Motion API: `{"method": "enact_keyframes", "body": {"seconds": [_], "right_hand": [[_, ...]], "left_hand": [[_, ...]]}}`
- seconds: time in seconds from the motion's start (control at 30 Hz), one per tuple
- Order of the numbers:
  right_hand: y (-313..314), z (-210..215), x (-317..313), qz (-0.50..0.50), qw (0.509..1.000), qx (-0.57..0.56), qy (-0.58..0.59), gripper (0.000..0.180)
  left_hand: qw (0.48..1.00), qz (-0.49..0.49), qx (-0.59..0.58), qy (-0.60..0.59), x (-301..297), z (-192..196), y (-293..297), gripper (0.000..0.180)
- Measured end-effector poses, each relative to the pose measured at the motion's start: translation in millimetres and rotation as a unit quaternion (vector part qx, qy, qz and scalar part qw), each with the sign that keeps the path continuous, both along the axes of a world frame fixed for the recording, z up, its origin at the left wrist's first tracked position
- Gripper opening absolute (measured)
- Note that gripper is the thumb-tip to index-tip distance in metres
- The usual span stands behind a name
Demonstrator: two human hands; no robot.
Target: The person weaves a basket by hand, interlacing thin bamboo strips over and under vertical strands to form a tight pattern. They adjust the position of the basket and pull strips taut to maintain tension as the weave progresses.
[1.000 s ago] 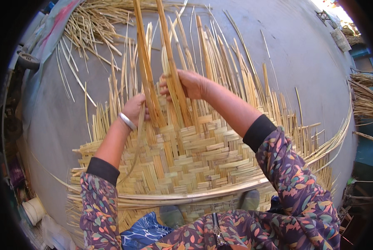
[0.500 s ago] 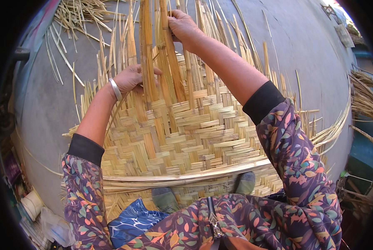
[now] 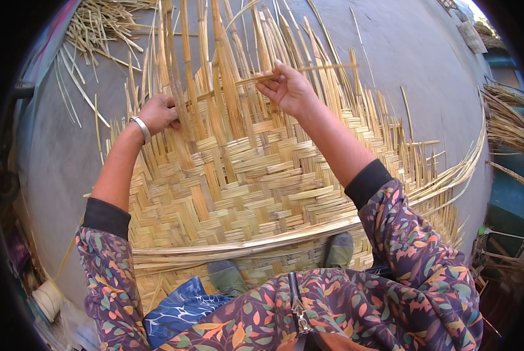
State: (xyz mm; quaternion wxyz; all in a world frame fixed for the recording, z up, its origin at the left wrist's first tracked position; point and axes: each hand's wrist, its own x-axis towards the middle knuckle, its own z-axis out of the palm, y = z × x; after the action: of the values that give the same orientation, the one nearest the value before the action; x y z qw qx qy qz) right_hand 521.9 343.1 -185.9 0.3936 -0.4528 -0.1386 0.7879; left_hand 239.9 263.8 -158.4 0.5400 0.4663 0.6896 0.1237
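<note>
Both hands are working the far edge of the woven bamboo mat [image 3: 244,181]: left hand [image 3: 158,113] curling around upright strips, right hand [image 3: 287,88] pinching a crosswise bamboo strip [image 3: 300,71], likely being threaded through, then needing packing down.

Bright daylight, outdoors, even exposure. Sun strikes from the far right; the top right corner is blown out. Soft shadows fall under the loose strips onto the grey floor [image 3: 414,52] and between the strips of the woven mat [image 3: 244,187]. Strong fisheye: straight strips bend toward the rim, and a black vignette rings the frame. Centre is sharp; left and right edges are dark, smeared and low in detail.
</note>
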Motion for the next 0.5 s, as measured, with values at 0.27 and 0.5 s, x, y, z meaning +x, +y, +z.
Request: {"method": "enact_keyframes", "body": {"seconds": [0.27, 0.5], "right_hand": [[-47, -22, 37, -0.069, 0.992, -0.081, 0.064, 0.016], [-50, -33, 34, -0.051, 0.996, -0.076, -0.01, 0.016]], "left_hand": [[0.992, -0.075, -0.059, 0.081, -2, 6, 9, 0.019], [0.973, -0.105, -0.189, 0.078, 8, 16, 5, 0.026]]}}
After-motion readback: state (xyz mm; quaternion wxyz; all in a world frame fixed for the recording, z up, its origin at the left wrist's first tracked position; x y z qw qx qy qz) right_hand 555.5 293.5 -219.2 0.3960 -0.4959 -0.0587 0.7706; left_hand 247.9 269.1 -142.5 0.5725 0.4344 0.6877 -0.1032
